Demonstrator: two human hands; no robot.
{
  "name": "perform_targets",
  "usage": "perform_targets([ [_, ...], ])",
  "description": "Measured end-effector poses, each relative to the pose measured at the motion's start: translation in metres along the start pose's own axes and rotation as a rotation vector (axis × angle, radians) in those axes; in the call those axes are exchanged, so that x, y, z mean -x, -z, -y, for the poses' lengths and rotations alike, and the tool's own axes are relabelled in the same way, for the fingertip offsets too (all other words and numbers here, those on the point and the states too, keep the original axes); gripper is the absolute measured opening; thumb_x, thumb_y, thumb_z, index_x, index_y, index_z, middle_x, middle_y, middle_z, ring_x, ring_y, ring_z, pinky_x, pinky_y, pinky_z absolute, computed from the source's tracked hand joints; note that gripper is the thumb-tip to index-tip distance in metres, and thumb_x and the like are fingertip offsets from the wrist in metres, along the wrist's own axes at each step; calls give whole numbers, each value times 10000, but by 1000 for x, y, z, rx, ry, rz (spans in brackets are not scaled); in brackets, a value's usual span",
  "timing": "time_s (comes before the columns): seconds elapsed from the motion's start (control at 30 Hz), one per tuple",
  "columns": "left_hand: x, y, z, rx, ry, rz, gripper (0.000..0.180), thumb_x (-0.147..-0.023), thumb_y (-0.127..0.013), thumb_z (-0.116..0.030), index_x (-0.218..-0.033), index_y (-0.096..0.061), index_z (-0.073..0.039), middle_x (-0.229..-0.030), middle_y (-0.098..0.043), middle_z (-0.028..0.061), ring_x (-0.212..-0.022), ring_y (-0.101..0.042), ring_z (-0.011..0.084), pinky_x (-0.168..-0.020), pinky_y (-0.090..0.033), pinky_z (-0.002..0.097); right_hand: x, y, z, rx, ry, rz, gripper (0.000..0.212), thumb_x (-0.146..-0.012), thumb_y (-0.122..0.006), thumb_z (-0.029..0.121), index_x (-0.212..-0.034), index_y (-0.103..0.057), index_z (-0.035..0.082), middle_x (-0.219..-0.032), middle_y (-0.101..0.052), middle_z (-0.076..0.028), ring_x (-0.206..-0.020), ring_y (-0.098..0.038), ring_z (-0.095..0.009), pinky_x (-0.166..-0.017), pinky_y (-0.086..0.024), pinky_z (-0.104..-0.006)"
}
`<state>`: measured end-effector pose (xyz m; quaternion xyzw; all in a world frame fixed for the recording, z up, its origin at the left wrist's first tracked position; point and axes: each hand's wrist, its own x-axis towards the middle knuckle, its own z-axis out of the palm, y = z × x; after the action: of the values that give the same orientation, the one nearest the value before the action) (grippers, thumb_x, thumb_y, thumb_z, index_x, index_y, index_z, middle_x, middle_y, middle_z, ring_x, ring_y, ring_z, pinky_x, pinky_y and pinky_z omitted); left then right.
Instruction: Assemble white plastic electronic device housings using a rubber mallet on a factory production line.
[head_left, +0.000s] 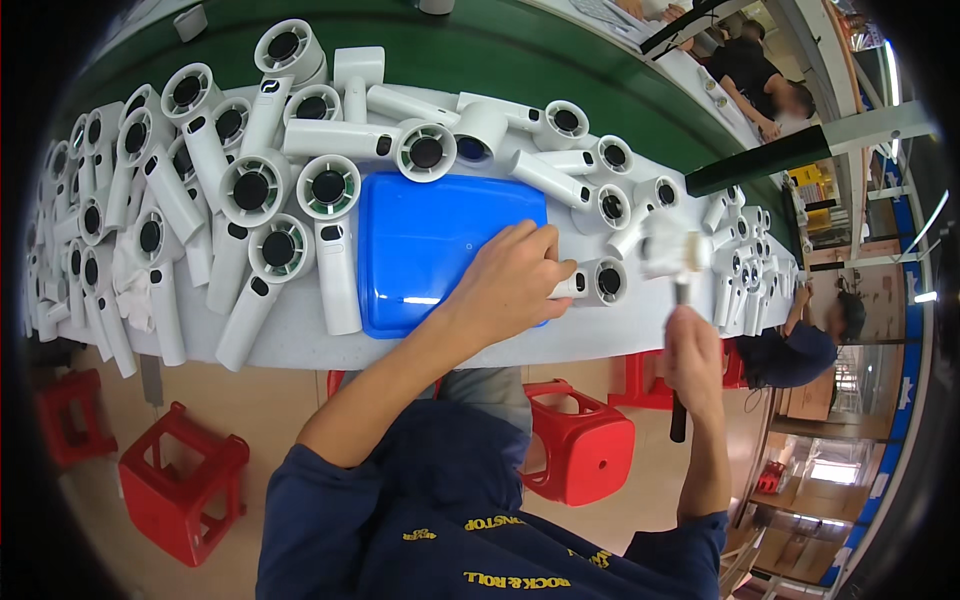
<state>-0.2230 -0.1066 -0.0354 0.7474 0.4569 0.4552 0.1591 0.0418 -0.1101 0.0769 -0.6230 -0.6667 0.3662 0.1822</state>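
My left hand (515, 275) is closed at the right edge of a blue plastic tray (400, 255). Its fingers grip the handle end of a white handheld fan (608, 281), whose round head points right. My right hand (692, 360) is wrapped around the black handle of a mallet-like tool (682, 292). That tool stands upright, and its pale head is smeared by motion, so its exact kind is hard to tell. The head is above the table, to the right of the held fan. Other white handheld fans (612, 205) lie just beyond it.
Many white handheld fans (257, 187) crowd the left and far side of the white table (290, 345); more lie at the right (750, 270). A green belt (440, 60) runs behind. Red stools (580, 450) stand below the near edge. Other people (790, 350) sit at the right.
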Motion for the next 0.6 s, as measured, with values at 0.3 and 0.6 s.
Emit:
perform_targets([
  [0.3, 0, 3, -2, 23, 15, -5, 319, -711, -795, -177, -1006, -768, -57, -843, -545, 86, -826, -555, 256, -752, -484, 379, -11, 6, 5, 80, -186, 115, 436, -1088, -426, 314, -760, -504, 38, -603, -459, -11, -554, -424, -118, -525, -358, -314],
  [0.6, -5, 0, -4, 35, 12, -13, 300, -705, -808, -148, -991, -772, -68, -841, -549, 71, -811, -548, 246, -726, -484, 371, 8, -8, -32, 54, -68, 77, 448, -1102, -396, 344, -782, -507, 51, -604, -454, 32, -505, -400, -79, -469, -331, -274],
])
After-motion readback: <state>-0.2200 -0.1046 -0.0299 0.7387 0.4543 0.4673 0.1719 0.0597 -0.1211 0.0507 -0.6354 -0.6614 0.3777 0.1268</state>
